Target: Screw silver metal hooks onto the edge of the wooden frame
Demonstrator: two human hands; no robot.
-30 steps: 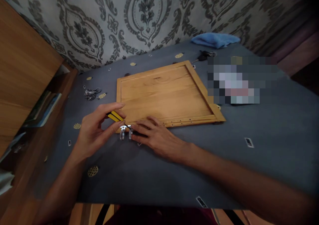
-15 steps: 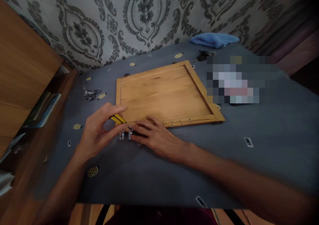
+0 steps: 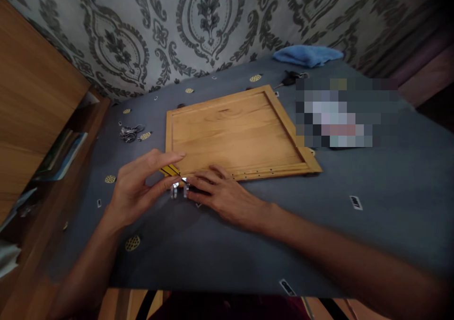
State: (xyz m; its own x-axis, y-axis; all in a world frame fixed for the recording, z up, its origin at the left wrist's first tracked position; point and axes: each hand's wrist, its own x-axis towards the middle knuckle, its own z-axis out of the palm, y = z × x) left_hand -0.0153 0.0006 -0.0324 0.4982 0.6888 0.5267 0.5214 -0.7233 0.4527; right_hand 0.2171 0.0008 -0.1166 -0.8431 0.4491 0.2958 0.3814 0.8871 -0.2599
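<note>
Lying beyond the wooden panel (image 3: 227,131): blue cloth (image 3: 308,55), possibly keys (image 3: 291,79).

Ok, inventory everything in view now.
Wooden panel: one, brown, centre
Screwdriver: one, yellow, at panel edge
Metal fittings: uncounted, silver, panel edge
Metal pieces: uncounted, silver, left of panel
Cloth: one, blue, back right
Unclear item: one, black, near cloth
Pixelated patch: one, mixed, right of panel
Table cover: one, bluish grey, under panel
Wall: one, grey, behind
Cabinet: one, brown, left
Books: several, mixed, left
Left hand: one, holding screwdriver
Right hand: one, at panel edge
</note>
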